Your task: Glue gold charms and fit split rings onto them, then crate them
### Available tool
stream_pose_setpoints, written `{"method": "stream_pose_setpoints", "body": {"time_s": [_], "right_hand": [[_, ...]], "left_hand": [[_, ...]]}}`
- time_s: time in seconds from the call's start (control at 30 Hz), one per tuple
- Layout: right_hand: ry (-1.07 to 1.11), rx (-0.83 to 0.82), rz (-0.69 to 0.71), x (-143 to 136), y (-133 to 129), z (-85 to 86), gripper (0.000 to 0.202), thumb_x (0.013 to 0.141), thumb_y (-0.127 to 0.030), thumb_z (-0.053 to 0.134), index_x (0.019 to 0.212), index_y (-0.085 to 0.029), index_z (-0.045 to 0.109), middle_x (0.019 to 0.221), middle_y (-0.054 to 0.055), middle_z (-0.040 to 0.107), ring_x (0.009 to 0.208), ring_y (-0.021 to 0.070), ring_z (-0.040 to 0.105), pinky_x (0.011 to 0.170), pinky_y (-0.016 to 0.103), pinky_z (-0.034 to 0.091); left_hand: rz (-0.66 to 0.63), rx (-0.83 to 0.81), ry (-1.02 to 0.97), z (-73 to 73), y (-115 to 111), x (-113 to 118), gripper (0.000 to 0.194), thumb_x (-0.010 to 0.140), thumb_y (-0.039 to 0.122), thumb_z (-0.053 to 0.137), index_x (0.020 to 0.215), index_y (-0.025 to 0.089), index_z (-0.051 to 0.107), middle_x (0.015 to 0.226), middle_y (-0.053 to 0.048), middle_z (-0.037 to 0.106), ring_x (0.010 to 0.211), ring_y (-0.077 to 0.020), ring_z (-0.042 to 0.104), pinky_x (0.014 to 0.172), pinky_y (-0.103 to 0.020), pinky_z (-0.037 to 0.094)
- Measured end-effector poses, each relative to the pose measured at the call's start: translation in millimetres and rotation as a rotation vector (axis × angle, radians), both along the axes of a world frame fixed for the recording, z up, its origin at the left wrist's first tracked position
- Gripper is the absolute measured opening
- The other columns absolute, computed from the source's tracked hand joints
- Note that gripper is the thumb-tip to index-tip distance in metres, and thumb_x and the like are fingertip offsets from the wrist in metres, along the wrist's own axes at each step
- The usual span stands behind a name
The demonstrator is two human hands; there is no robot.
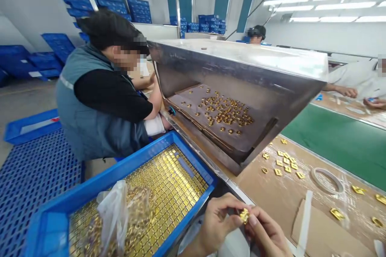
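Observation:
At the lower middle, above the bench's front edge, my left hand [215, 219] and my right hand [267, 231] come together. Between their pinched fingertips is a small shiny gold-coloured metal piece [244, 215], its exact kind too small to make out. Both thumbs press against it, the left from one side and the right from the other. Nearest to my right hand on the bench lie a flat sheet of cardboard [328, 233] with a strip of pale tape [305, 221] and a gold square piece [337, 213]. My palms are partly hidden.
A blue tray [169, 138] at left holds gold parts and a plastic bag [116, 213]. A slanted metal box [241, 62] covers many gold pieces [226, 110]. A tape roll [327, 180] and loose gold squares [286, 161] lie right. A co-worker [102, 100] sits close at left.

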State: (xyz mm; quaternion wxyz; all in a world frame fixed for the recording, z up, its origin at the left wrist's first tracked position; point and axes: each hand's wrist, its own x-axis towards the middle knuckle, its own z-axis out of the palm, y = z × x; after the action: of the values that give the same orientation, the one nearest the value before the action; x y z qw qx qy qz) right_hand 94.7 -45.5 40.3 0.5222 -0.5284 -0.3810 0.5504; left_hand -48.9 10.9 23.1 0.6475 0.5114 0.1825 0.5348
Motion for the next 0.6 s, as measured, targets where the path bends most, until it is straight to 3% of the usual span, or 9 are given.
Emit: {"method": "stream_pose_setpoints", "body": {"time_s": [0.13, 0.23, 0.3, 0.4, 0.5, 0.6], "right_hand": [[-0.033, 0.005, 0.118, -43.7, 30.1, 9.2, 0.051, 0.083, -0.068, 0.067, 0.076, -0.018, 0.068, 0.067, 0.002, 0.058, 0.061, 0.0143, 0.052, 0.057, 0.025, 0.045], [-0.226, 0.098, 0.269, -65.4, 68.4, 21.4, 0.055, 0.092, -0.068, 0.052, 0.079, -0.017, 0.069, 0.068, 0.004, 0.063, 0.06, 0.0148, 0.056, 0.055, 0.024, 0.044], [-0.481, 0.228, 0.249, -75.2, 106.8, 34.6, 0.045, 0.099, -0.053, 0.046, 0.088, -0.017, 0.07, 0.076, 0.006, 0.069, 0.065, 0.0167, 0.062, 0.058, 0.025, 0.047], [-1.084, 0.32, 0.164, -91.8, 176.5, 59.1, 0.027, 0.1, -0.022, 0.045, 0.109, -0.018, 0.07, 0.099, 0.008, 0.076, 0.088, 0.0194, 0.07, 0.081, 0.029, 0.053], [-1.235, 0.317, 0.131, -114.8, 239.1, 78.6, 0.035, 0.098, -0.01, 0.044, 0.123, -0.017, 0.067, 0.127, 0.013, 0.07, 0.112, 0.0233, 0.066, 0.094, 0.033, 0.05], [-1.343, 0.311, 0.179, -135.9, 279.7, 86.8, 0.036, 0.1, -0.009, 0.044, 0.121, -0.022, 0.069, 0.131, 0.009, 0.068, 0.118, 0.021, 0.064, 0.099, 0.032, 0.049]], "left_hand": [[-0.001, -0.162, -0.247, -3.2, 15.0, -31.3, 0.019, 0.083, 0.038, 0.08, 0.096, 0.024, 0.079, 0.087, -0.005, 0.074, 0.07, -0.0142, 0.064, 0.062, -0.025, 0.052], [0.094, -0.31, -0.37, 1.8, 31.7, -61.1, 0.016, 0.084, 0.039, 0.078, 0.088, 0.024, 0.075, 0.082, -0.002, 0.071, 0.069, -0.014, 0.064, 0.063, -0.026, 0.054], [0.192, -0.41, -0.366, 4.2, 40.5, -79.8, 0.02, 0.08, 0.039, 0.082, 0.082, 0.021, 0.074, 0.081, -0.003, 0.07, 0.076, -0.0155, 0.066, 0.069, -0.026, 0.055], [0.301, -0.552, -0.316, 0.9, 44.2, -99.5, 0.03, 0.069, 0.042, 0.09, 0.081, 0.018, 0.076, 0.081, -0.003, 0.07, 0.072, -0.0141, 0.066, 0.067, -0.024, 0.054], [0.336, -0.657, -0.255, -10.1, 34.8, -108.7, 0.04, 0.062, 0.044, 0.093, 0.085, 0.015, 0.078, 0.079, -0.005, 0.071, 0.07, -0.0152, 0.066, 0.069, -0.026, 0.055], [0.349, -0.732, -0.171, -26.1, 18.6, -116.6, 0.043, 0.06, 0.045, 0.094, 0.085, 0.014, 0.078, 0.082, -0.008, 0.073, 0.069, -0.0169, 0.067, 0.068, -0.028, 0.056]]}}
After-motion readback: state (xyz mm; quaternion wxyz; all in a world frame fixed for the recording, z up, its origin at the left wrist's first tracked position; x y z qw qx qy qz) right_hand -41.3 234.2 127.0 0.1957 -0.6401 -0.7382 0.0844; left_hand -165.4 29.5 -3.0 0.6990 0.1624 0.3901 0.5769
